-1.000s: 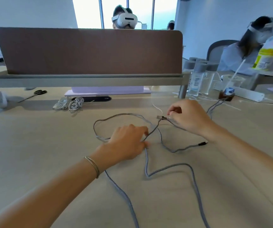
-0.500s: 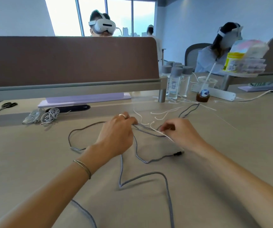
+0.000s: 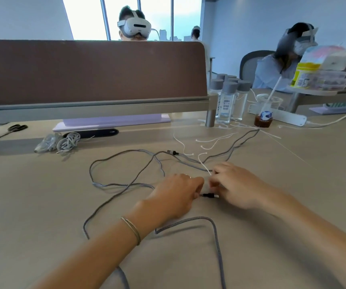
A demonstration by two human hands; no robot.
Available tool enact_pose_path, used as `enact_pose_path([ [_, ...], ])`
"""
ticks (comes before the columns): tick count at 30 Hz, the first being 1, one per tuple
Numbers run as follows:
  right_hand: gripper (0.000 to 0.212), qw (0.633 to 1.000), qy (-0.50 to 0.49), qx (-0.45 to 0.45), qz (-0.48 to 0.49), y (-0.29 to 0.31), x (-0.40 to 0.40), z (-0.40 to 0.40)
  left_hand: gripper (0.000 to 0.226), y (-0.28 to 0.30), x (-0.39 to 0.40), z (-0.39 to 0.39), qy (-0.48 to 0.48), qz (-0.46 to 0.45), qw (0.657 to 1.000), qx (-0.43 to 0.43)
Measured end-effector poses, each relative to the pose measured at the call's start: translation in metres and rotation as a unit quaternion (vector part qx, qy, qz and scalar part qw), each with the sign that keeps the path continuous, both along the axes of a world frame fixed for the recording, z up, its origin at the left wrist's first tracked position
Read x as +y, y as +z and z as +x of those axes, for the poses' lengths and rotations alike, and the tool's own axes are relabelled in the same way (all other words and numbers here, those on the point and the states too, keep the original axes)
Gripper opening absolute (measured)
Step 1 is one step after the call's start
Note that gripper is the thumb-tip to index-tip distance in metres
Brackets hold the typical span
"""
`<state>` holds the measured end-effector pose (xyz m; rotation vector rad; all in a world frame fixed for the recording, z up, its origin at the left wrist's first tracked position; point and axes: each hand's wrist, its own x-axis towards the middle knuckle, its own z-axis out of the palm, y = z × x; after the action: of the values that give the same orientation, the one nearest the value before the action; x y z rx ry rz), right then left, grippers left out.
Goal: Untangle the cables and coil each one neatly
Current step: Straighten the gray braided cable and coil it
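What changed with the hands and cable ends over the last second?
Both hands came together nearer the person: the left hand and right hand now meet at the black plug. The silver USB plug, earlier held by the right hand, lies released. The coiled cables stayed put.

Cables (image 3: 126, 185) sprawl mid-table (image 3: 42, 205), hands (image 3: 176, 195) meeting on them; bottles (image 3: 229, 101) back right, scissors (image 3: 11, 130) far left.

grey braided cables (image 3: 113, 185) (black plug (image 3: 208, 195)), beige table (image 3: 42, 205), brown divider (image 3: 92, 71).
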<state>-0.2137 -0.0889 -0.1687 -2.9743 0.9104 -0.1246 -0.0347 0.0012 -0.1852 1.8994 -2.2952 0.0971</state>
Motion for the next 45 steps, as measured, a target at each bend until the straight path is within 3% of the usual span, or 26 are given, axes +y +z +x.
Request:
enact_pose_path([
  [4, 0.018, 0.987, 0.006, -0.103, 0.124, 0.002, -0.001, 0.009, 0.021, 0.004, 0.009, -0.001, -0.02, -0.037, 0.988, -0.149],
  [7, 0.021, 0.95, -0.023, -0.232, 0.207, 0.007, -0.004, 0.013, 0.02, 0.008, 0.012, 0.006, 0.008, -0.023, 0.993, -0.113],
  [9, 0.019, 0.921, -0.039, -0.299, 0.245, 0.01, -0.008, 0.019, 0.015, 0.011, 0.009, 0.017, 0.033, -0.029, 0.999, -0.001],
  [11, 0.033, 0.911, -0.003, -0.305, 0.277, 0.014, -0.008, 0.029, 0.019, 0.019, 0.008, 0.025, 0.047, -0.038, 0.982, 0.177],
  [13, 0.032, 0.914, 0.052, -0.286, 0.284, 0.018, -0.002, 0.045, 0.02, 0.033, 0.01, 0.032, 0.046, -0.05, 0.927, 0.368],
  [15, 0.012, 0.906, 0.093, -0.303, 0.279, 0.023, 0.004, 0.064, 0.017, 0.048, 0.013, 0.039, 0.045, -0.059, 0.882, 0.466],
  [18, 0.024, 0.885, 0.105, -0.341, 0.3, 0.034, 0.008, 0.088, 0.012, 0.065, 0.017, 0.058, 0.017, -0.147, 0.892, 0.426],
  [20, 0.033, 0.903, 0.098, -0.322, 0.268, 0.043, 0.005, 0.097, 0.012, 0.079, 0.022, 0.081, 0.011, -0.155, 0.901, 0.404],
  [24, 0.031, 0.955, 0.082, -0.242, 0.148, 0.063, 0.004, 0.108, 0.009, 0.106, 0.041, 0.122, -0.013, -0.005, 0.929, 0.369],
  [26, 0.032, 0.969, 0.068, -0.205, 0.116, 0.071, 0.012, 0.117, 0.013, 0.106, 0.043, 0.124, 0.015, 0.017, 0.941, 0.338],
  [29, 0.036, 0.982, 0.064, -0.15, 0.097, 0.074, 0.026, 0.129, 0.02, 0.097, 0.036, 0.116, 0.058, 0.057, 0.973, 0.218],
  [31, 0.039, 0.984, 0.063, -0.134, 0.102, 0.074, 0.027, 0.129, 0.028, 0.09, 0.036, 0.117, 0.078, 0.018, 0.988, 0.13],
  [35, 0.042, 0.984, 0.054, -0.116, 0.121, 0.066, 0.018, 0.106, 0.028, 0.066, 0.055, 0.149, 0.114, -0.046, 0.992, 0.041],
  [40, 0.043, 0.995, 0.014, -0.091, 0.032, 0.056, 0.026, 0.085, 0.021, 0.043, 0.087, 0.162, 0.178, -0.039, 0.983, -0.026],
  [43, 0.034, 0.994, 0.023, -0.11, -0.017, 0.04, 0.051, 0.096, 0.022, 0.031, 0.098, 0.128, 0.141, -0.031, 0.989, 0.01],
  [45, 0.03, 0.989, 0.032, -0.142, -0.027, 0.03, 0.063, 0.103, 0.024, 0.028, 0.101, 0.108, 0.119, -0.035, 0.987, 0.099],
])
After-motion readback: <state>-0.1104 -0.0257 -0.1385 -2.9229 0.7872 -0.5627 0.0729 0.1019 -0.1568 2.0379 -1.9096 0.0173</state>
